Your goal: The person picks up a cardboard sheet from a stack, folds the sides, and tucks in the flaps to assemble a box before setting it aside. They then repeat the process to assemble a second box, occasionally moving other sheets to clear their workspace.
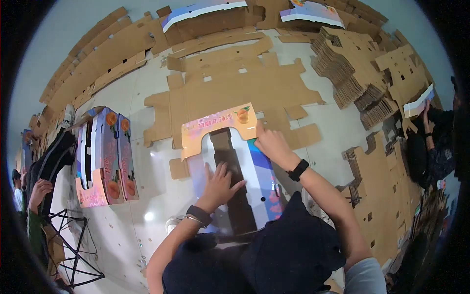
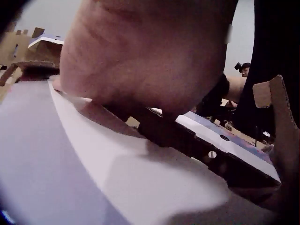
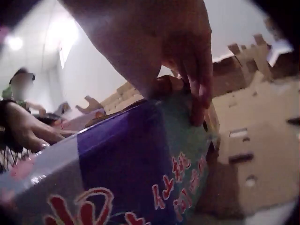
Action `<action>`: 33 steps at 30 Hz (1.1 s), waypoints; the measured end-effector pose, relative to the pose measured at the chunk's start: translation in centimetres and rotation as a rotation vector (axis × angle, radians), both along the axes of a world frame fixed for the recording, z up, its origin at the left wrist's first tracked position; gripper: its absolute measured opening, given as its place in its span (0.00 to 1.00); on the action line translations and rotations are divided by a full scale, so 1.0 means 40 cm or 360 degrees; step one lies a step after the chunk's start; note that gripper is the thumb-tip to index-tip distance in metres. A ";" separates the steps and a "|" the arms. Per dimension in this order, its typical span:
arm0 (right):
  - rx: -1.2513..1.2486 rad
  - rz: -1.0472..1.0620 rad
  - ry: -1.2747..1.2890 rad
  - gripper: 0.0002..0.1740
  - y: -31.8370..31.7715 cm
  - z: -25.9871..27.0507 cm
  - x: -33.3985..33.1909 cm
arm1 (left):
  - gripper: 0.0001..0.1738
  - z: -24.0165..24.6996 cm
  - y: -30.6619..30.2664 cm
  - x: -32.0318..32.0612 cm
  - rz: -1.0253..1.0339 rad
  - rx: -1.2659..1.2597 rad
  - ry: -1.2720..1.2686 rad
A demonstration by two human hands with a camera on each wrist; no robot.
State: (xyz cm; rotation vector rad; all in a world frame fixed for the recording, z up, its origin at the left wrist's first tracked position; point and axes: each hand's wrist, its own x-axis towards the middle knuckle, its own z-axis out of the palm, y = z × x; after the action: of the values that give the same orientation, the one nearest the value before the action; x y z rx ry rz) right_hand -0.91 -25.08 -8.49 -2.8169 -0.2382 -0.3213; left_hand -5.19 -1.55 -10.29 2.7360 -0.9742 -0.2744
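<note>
A printed cardboard fruit box (image 1: 267, 183) stands in front of the person, with white flaps along its top and a dark gap between them. Its far end has an orange panel (image 1: 220, 121) with a peach picture and a cut-out. The left hand (image 1: 219, 188) lies across the top with its fingers spread, over the white flap and the gap. At the far right corner, the right hand (image 1: 275, 147) grips the box where the orange panel meets the side. From the right wrist view, the fingertips (image 3: 198, 112) curl over that corner beside the purple and green side.
A flat cardboard sheet (image 1: 235, 88) lies on the floor beyond the box. To the left stand two finished-looking printed boxes (image 1: 110, 157) by a black folding stand (image 1: 73, 250). Stacked cardboard (image 1: 338, 63) fills the right side, where another person (image 1: 435, 142) works.
</note>
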 end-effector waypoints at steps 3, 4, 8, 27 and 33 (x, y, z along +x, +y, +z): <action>-0.0125 -0.0015 -0.0003 0.19 -0.002 0.036 0.034 | 0.28 0.010 -0.008 0.001 -0.0100 0.0008 -0.0072; -0.0131 -0.0013 0.0000 0.19 -0.006 0.041 0.039 | 0.28 0.007 -0.008 0.000 -0.0098 0.0002 -0.0069; -0.0165 -0.0103 0.0124 0.13 -0.008 0.041 0.027 | 0.24 -0.017 0.003 0.003 -0.0256 0.0074 -0.0116; -0.0069 0.0033 0.0728 0.31 0.099 0.091 -0.164 | 0.36 0.117 0.076 0.036 -0.0049 -0.0478 0.0055; 0.0248 0.0133 0.0669 0.32 0.045 0.127 -0.192 | 0.43 0.045 0.305 0.029 0.0788 -0.1040 0.0584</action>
State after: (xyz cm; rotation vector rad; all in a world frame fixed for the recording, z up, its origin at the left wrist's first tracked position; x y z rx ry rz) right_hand -8.59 -23.27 -3.39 -2.6319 -0.2238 0.2599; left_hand -4.03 10.65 -8.50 2.1186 -0.2093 -0.2885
